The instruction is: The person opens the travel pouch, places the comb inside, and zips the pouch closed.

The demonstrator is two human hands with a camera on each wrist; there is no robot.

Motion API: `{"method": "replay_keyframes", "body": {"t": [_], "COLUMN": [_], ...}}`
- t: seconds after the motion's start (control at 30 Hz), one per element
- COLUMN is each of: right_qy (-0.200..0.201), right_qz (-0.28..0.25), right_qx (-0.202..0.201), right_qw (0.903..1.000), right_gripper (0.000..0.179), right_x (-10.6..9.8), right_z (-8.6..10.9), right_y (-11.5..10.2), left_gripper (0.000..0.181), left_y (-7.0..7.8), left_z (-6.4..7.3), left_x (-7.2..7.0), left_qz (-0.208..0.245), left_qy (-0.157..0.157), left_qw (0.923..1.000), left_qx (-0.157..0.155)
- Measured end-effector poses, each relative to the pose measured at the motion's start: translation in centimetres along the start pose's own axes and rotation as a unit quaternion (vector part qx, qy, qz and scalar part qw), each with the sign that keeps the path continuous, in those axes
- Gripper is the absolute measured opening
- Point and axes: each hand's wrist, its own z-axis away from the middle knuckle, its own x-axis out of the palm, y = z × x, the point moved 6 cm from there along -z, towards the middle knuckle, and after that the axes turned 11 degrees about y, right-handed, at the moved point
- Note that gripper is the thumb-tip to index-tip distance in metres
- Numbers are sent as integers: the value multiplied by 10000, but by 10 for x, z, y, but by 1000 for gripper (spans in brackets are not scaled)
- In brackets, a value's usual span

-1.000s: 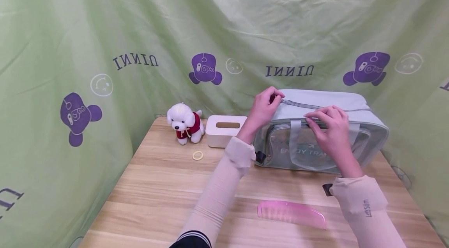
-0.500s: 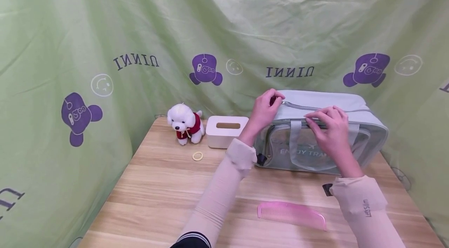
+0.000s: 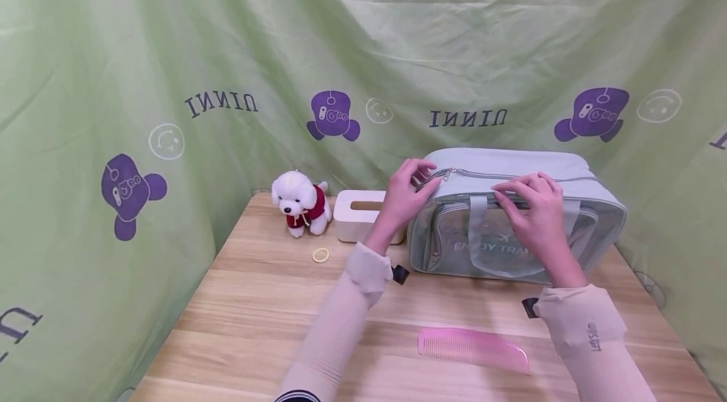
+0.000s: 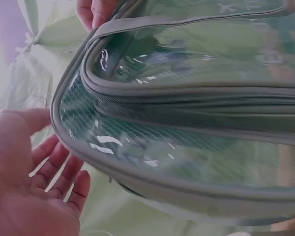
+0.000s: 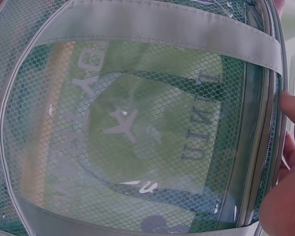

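A pale grey-green travel bag (image 3: 568, 165) with clear mesh sides stands upright on the table at the right. Along its top runs a zipper, and the metal zipper pull (image 3: 449, 173) lies near the left end. Beside that end is my left hand (image 3: 404, 197), apart from the pull. Its fingers look loosely bent, and in the left wrist view the thumb touches the bag's piped edge. My right hand (image 3: 536, 212) pinches the top front edge between thumb and fingers, above the front strap. Part of that strap is hidden behind the right hand.
A white tissue box (image 3: 352, 225) stands left of the bag, partly behind the left hand. Further left sits a white toy dog (image 3: 295, 194) in red, with a pale yellow ring (image 3: 320, 255) before it. A pink comb (image 3: 474, 348) lies in front. Green curtain surrounds the table (image 3: 255, 326).
My left hand has let go of the zipper pull and moved left and down to the bag's corner. The right hand keeps its grip on the top edge.
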Motion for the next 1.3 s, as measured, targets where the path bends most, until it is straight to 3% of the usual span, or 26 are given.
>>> {"method": "replay_keyframes", "body": {"t": [0.17,0.3,0.47,0.57,0.63,0.77,0.97,1.1,1.3], "right_qy": [-15,-80,-210,-515,-920,-2039,-3461,-3857,-3876], "right_qz": [4,16,103,133,105,-136,-379,-413,-494], "right_qx": [75,194,432,424,380,505,993,1184,1235], "right_qw": [10000,9998,9988,9977,9950,9776,9322,9141,9122], "right_gripper": [13,12,12,15,19,27,28,26,23], "right_x": [1,0,0,9,19,43,73,83,87], "right_z": [0,-2,-9,-21,-32,-52,-64,-63,-64], "right_y": [-2,-4,-6,-11,-16,-21,-18,-14,-11], "left_gripper": [27,25,25,23,22,23,23,23,23], "left_y": [-12,-16,-18,-22,-24,-24,-24,-23,-23], "left_z": [22,35,43,44,45,47,49,50,49], "left_x": [-9,-6,1,2,1,1,2,1,1], "left_qz": [318,619,945,1077,1138,1245,1276,1281,1285], "left_qy": [-3,-43,80,215,274,258,233,261,284], "left_qw": [9995,9981,9955,9939,9931,9918,9915,9914,9912], "left_qx": [-4,25,-45,-66,-68,-131,-59,51,144]}}
